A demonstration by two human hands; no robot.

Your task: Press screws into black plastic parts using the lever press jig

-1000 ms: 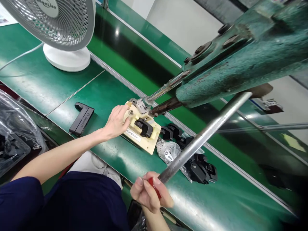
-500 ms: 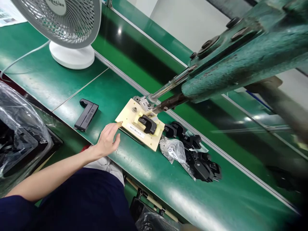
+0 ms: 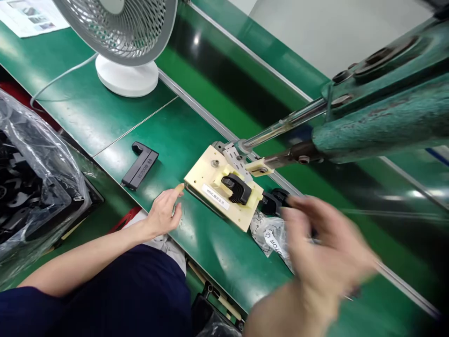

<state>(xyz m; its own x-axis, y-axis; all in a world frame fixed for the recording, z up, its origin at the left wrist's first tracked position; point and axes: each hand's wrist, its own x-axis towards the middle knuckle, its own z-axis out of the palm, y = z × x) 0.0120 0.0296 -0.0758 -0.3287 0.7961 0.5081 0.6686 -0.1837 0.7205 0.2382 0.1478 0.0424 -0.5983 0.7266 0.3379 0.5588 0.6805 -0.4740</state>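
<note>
— Green worktop [image 3: 206, 243] slants across the frame. Where does the black part lie?

— Near the centre, seated in a cream fixture [image 3: 200, 166]; its long axis slopes from upper left to lower right, along the fixture's longer edge.

— And the person's hands?

— They flank it. The left hand [image 3: 164, 211] lies to its left, fingers loosely bent, thumb apart, nothing visible between them; its index fingertip is just beside the fixture's left corner.

— The right?

— That right hand [image 3: 322, 248] hangs blurred at lower right, in front of a plastic bag [image 3: 261, 229]. Whether it pinches anything, I cannot tell, nor which hand is nearer the black part [image 3: 242, 192].

— Farther out?

— Press arm [image 3: 379, 131] at upper right, its rod [image 3: 280, 161] angled toward the fixture; BOSCH-marked casing [image 3: 141, 166] left of centre; white fan [image 3: 126, 77], upper left.
</note>
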